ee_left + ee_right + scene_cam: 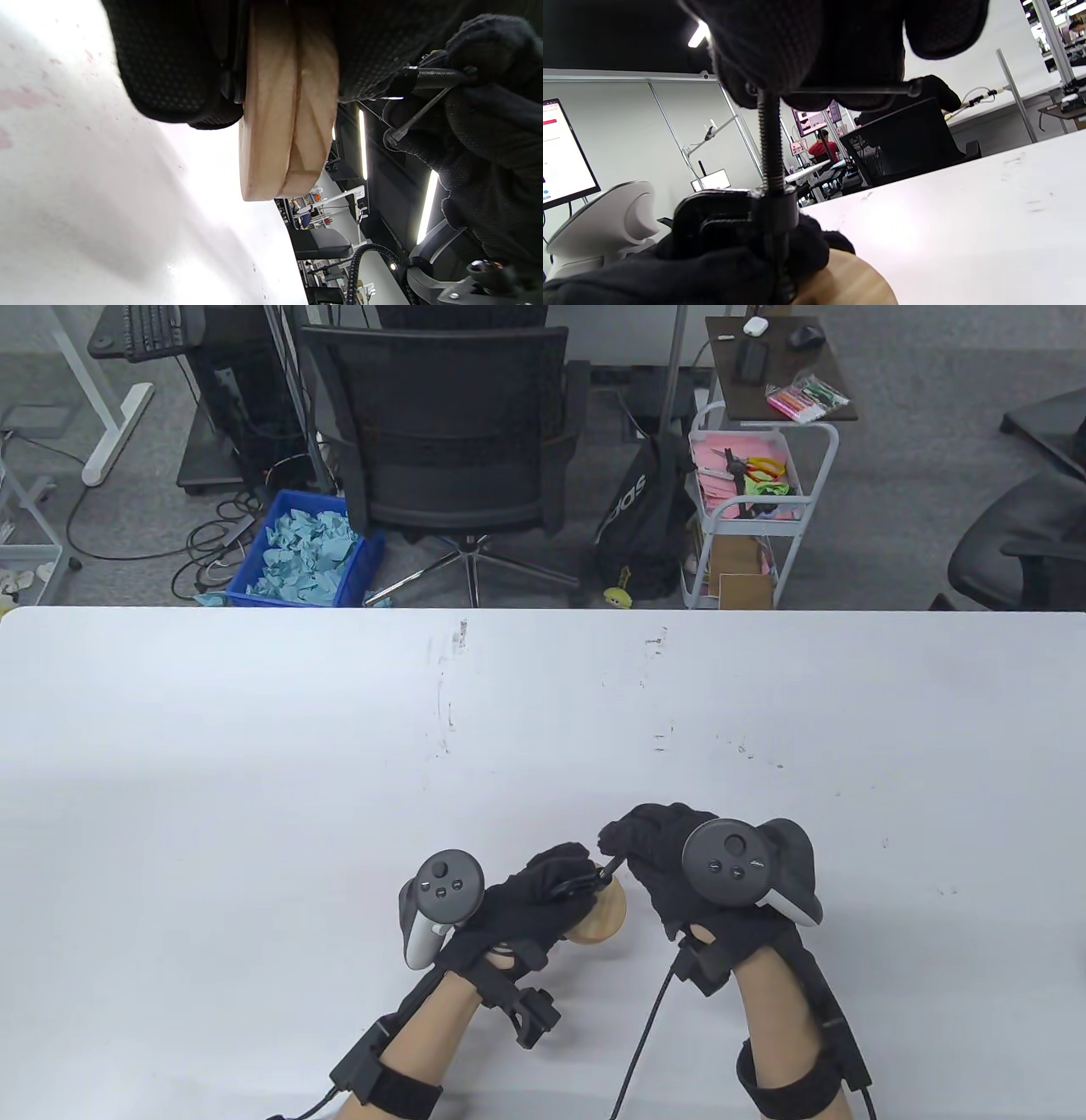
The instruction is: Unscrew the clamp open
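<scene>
desk (254,746) white, hands near front edge. left hand (517,912) grips clamp (729,212) with two wooden discs (288,106) still between its jaws. right hand (670,857) pinches crossbar (857,90) atop screw (770,144). much thread exposed; discs not yet free, more turns likely.

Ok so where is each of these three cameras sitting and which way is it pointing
Table view: above, looking down at the white table; both forearms, left hand, right hand.
Left wrist view: under the left hand, tilted sideways; gloved fingers hold the wooden discs.
Right wrist view: low, facing across the table; right fingers on the handle bar atop the clamp screw.
All three show clamp and wood.
</scene>
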The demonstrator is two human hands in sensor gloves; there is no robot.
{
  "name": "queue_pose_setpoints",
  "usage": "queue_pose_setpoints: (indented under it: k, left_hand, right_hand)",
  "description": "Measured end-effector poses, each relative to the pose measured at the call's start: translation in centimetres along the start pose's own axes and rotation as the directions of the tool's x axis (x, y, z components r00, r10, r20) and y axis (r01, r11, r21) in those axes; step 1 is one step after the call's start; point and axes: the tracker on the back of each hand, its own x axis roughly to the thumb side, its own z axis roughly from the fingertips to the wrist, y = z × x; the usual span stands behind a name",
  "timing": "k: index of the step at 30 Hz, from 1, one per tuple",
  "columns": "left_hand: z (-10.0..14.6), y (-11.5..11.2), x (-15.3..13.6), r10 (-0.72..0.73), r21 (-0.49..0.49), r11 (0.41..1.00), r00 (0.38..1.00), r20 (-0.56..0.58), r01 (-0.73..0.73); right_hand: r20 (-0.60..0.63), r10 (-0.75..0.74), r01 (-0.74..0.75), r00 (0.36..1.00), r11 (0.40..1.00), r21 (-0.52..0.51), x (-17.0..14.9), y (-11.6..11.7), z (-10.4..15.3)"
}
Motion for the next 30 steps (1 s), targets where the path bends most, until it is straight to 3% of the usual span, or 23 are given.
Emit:
queue_pose_setpoints:
  k: [5,11,19,24,30]
  left_hand:
    - [-0.1,0.2,-0.4,0.016,0.005,1.000,1.000,-0.012,-0.016]
    - [0.0,0.6,-0.3,-0.031,0.060,0.998,0.999,-0.032,0.033]
    - [-0.1,0.4,-0.2,-0.004,0.033,0.999,1.000,-0.006,0.005]
    - [-0.1,-0.2,0.2,-0.070,0.003,0.998,0.997,0.017,0.070]
    - [-0.2,-0.1,0.1,-0.028,-0.001,1.000,1.000,0.003,0.028]
  right_hand:
    - [-0.004,-0.017,0.017,1.000,1.000,-0.006,-0.2,0.0,0.0]
    - [-0.051,-0.001,-0.004,0.999,0.996,-0.085,-1.0,-1.5,0.7]
    - [-0.164,0.030,-0.031,0.986,1.000,0.000,-2.2,-0.8,0.4]
    - [-0.099,0.014,-0.013,0.995,1.000,0.006,-1.4,-0.3,0.1]
    - [-0.014,-0.024,0.025,1.000,0.998,0.050,-0.3,-0.2,0.0]
